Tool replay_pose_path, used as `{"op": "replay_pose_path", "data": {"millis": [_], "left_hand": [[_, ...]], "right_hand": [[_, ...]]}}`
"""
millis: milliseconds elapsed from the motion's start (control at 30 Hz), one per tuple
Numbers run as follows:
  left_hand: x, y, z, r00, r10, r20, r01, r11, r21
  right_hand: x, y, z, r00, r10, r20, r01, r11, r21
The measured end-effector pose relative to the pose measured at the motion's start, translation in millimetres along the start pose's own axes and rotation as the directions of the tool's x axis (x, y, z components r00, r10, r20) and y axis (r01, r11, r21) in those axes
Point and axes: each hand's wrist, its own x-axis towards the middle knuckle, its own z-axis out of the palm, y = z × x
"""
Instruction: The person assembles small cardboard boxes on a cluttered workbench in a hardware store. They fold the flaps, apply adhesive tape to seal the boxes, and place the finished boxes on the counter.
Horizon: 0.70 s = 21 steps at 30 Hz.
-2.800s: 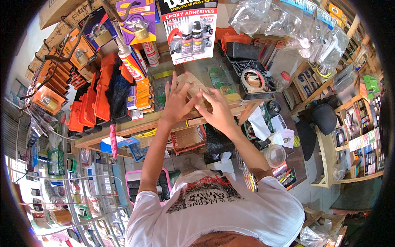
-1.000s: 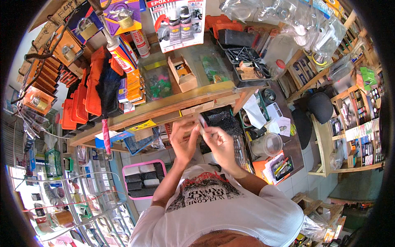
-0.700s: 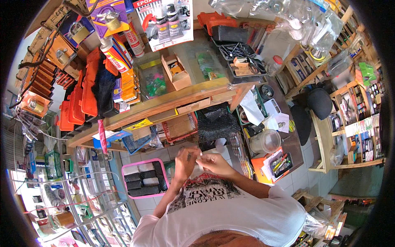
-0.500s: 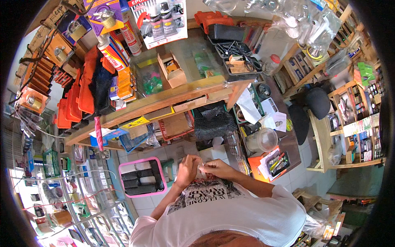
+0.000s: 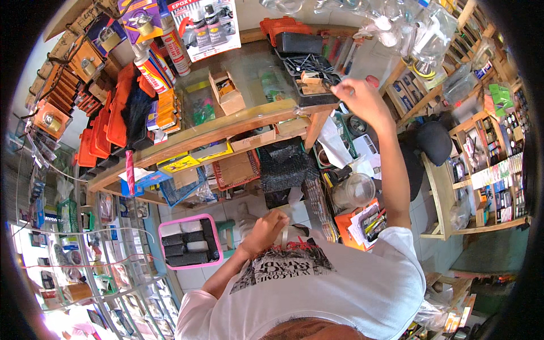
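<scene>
My left hand (image 5: pixel 266 231) is held in front of my shirt, its fingers pinched together. What it grips is too small to make out; a thin pale strip shows just beside the fingertips. My right arm stretches out to the far right, and my right hand (image 5: pixel 362 101) is over the right end of a black tray (image 5: pixel 317 101) on the counter. Its fingers reach out at the dark scissors handles there, partly hiding them. Long screws or nails (image 5: pixel 309 64) and a small torn piece of cardboard (image 5: pixel 311 86) lie in the tray.
The glass-topped counter (image 5: pixel 249 73) carries an open small carton (image 5: pixel 228 96), orange cases (image 5: pixel 117 122) and glue tubes. A pink-rimmed basket (image 5: pixel 217 238) of black and grey bundles stands at my left. To the right are a clear round tub (image 5: pixel 357 190) and papers.
My right hand has left my left hand and moved up and right to the black tray. My left hand stays in front of my shirt. The view has shifted slightly.
</scene>
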Motion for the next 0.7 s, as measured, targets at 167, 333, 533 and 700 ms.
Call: {"op": "replay_pose_path", "data": {"millis": [167, 333, 533, 700], "left_hand": [[4, 17, -8, 0.999, -0.024, 0.041, 0.028, 0.995, -0.097], [4, 10, 4, 0.998, 0.041, -0.044, -0.043, 0.998, -0.050], [4, 8, 16, 0.994, 0.091, -0.056, -0.089, 0.995, 0.037], [-1, 7, 18, 0.993, 0.102, -0.057, -0.090, 0.980, 0.178]], "right_hand": [[55, 22, 6, 0.990, 0.140, 0.031, -0.126, 0.954, -0.271], [83, 32, 22, 0.986, 0.152, 0.065, -0.110, 0.897, -0.427], [88, 28, 20, 0.985, 0.145, 0.096, -0.086, 0.888, -0.451], [75, 28, 16, 0.991, 0.134, -0.014, -0.129, 0.915, -0.383]]}}
